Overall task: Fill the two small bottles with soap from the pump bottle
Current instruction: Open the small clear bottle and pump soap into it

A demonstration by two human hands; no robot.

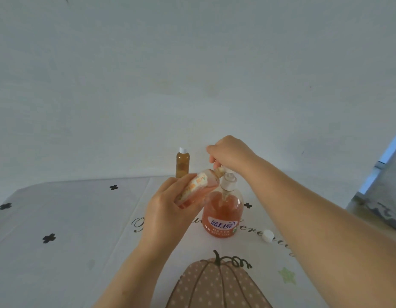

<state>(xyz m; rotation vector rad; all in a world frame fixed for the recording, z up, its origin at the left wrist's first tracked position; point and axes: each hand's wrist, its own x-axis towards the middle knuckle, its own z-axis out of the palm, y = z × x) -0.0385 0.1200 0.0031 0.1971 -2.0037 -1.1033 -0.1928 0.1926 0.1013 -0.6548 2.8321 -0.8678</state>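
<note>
Clothed table [81, 218]: pump bottle [222, 214], capped small bottle [182, 163], loose cap [267, 235].

Three bottles [182, 163] [198, 184] [222, 215], one cap [267, 236]

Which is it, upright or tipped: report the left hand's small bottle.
Tipped. The small bottle slants in the left hand, neck at the spout of the pump bottle.

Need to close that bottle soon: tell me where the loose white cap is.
Head view: the white cap lies on the tablecloth, right of the pump bottle, beside the right forearm.
</note>
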